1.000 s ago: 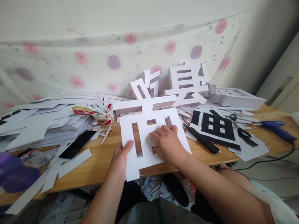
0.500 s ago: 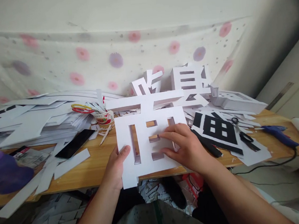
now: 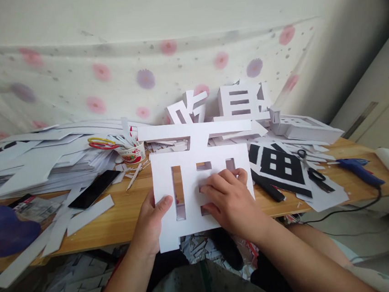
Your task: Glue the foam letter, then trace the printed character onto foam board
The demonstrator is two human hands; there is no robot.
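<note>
Gripping the white cut-out character [image 3: 163, 181] by its left edge, the left hand [image 3: 150, 223] holds it above the wooden surface's [image 3: 129, 216] near edge; the right hand's [image 3: 232, 202] curled fingers touch its face, their grip unclear.

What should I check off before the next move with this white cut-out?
1. Left hand has a grip on the white cut-out: ok, thumb on its front.
2. Right hand has a firm grip: cannot tell; curled fingers are at its front.
3. Cut-out's lower edge within the table in view: not ok, it shows past the front edge.
4. Scissors away from both hands: ok.
5. Blue glue gun cool: cannot tell.
</note>
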